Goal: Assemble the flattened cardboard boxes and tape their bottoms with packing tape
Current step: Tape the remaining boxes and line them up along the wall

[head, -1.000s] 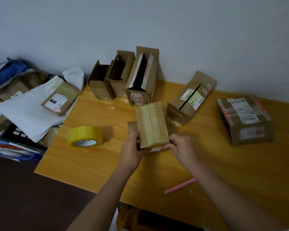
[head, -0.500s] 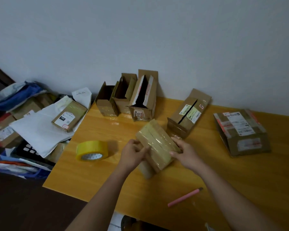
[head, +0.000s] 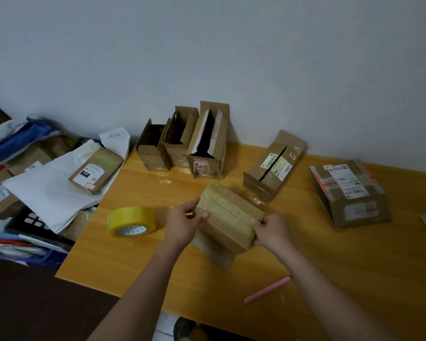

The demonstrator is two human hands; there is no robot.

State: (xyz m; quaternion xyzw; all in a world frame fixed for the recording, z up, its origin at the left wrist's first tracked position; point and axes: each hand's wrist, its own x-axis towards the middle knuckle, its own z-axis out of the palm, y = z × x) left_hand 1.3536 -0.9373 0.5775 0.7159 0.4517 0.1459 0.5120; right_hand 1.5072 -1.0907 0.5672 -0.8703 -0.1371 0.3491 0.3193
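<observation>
Taped brown cardboard box [head: 228,215], centre of the frame, sits tilted above the yellow wooden table [head: 330,267], its tape-covered face turned up and a loose flap hanging below it. Left hand [head: 182,223] grips the box's left end, thumb curled over the top edge. Right hand [head: 271,231] clamps the lower right corner, fingers wrapped round it. Yellow roll of packing tape [head: 131,221] lies flat on the table just left of the left hand. Pink stick-shaped tool [head: 267,289] lies lower right (a cutter or a pen, hard to tell). Three open cardboard boxes [head: 182,141] stand against the wall at upper centre, with two labelled cardboard boxes [head: 348,193] to the right.
</observation>
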